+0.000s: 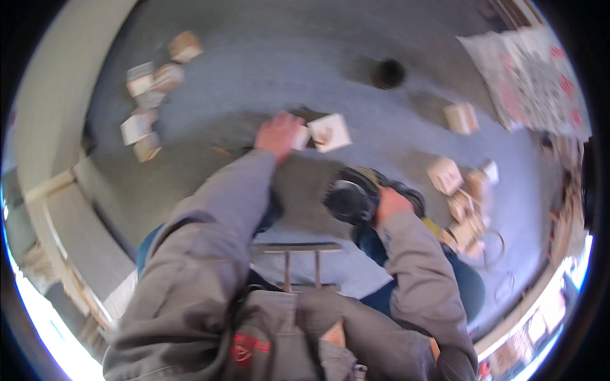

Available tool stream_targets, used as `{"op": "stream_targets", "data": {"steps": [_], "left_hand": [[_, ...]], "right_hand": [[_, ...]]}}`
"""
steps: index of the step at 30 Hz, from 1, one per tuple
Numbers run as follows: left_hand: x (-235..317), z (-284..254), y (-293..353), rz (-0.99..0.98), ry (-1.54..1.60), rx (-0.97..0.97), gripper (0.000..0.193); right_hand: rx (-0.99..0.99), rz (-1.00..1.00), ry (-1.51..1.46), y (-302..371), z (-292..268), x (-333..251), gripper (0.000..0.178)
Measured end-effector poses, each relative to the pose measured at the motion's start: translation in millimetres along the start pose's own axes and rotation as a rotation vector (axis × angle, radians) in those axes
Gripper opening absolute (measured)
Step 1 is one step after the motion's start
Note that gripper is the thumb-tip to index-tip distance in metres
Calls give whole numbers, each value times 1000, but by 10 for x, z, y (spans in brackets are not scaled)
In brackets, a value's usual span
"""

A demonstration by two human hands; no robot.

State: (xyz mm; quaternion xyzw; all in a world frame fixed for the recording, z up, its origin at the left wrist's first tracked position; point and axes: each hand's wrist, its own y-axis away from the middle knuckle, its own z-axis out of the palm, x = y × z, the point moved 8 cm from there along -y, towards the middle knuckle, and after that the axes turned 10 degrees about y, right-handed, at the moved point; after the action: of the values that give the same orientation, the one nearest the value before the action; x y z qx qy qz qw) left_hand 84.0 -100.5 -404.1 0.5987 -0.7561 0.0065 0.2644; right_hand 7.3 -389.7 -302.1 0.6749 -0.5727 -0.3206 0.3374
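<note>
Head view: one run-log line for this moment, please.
left hand on small pale wooden block on grey floor | right hand gripping dark round power tool | more blocks left and right

Grey concrete floor point(267, 57) with scattered pale wooden blocks point(147, 101) and a patterned mat point(534, 76).

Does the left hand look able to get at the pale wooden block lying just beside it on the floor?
Probably yes: the left hand already rests against the pale wooden block on the grey floor, and nothing lies between them.
</note>
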Motion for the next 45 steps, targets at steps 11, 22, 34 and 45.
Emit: {"op": "stream_targets", "data": {"steps": [11, 22, 34, 45], "left_hand": [[-981, -1715, 148, -325, -166, -117, 65], [-2158, -3449, 2763, -649, -147, 389, 80], [-1742, -2084, 5135, -947, 255, 470, 73], [-628, -1223, 4708, -617, 401, 366, 67]], "right_hand": [[114, 4, 58, -56, 26, -96, 31], [226, -258, 111, -351, 315, 114, 30], [264, -246, 188, -544, 454, 215, 30], [250, -132, -262, -1129, 620, 1036, 29]]}}
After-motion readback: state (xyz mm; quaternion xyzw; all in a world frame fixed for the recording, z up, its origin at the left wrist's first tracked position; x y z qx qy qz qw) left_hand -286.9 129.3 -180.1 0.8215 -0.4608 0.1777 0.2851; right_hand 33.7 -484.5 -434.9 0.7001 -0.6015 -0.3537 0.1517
